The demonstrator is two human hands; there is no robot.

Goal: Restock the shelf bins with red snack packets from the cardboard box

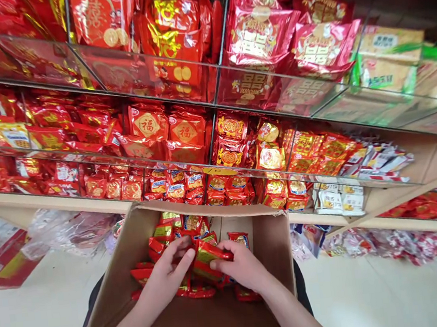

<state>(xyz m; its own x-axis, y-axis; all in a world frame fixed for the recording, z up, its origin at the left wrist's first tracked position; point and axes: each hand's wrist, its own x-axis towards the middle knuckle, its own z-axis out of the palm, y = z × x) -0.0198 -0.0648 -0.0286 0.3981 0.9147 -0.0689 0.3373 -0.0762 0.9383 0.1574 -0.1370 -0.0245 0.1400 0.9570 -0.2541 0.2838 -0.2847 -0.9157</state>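
An open cardboard box (269, 252) rests on my lap, with several small red and gold snack packets (163, 231) lying loose inside. My right hand (242, 265) grips a red snack packet (208, 255) between thumb and fingers, tilted above the others. To its left, my left hand (169, 270) is held with thumb and fingers apart, close beside that packet. I cannot tell whether its fingertips touch the packets under them. At the box's right side, another red packet (238, 238) leans near my right hand, and one more (248, 293) lies below it.
Tiered shelves with clear plastic fronts (179, 84) stand just beyond the box, filled with red snack packets. White packets (339, 197) sit at the lower right. Plastic bags (73, 231) lie on the floor at left, beside a red and white carton (1, 254).
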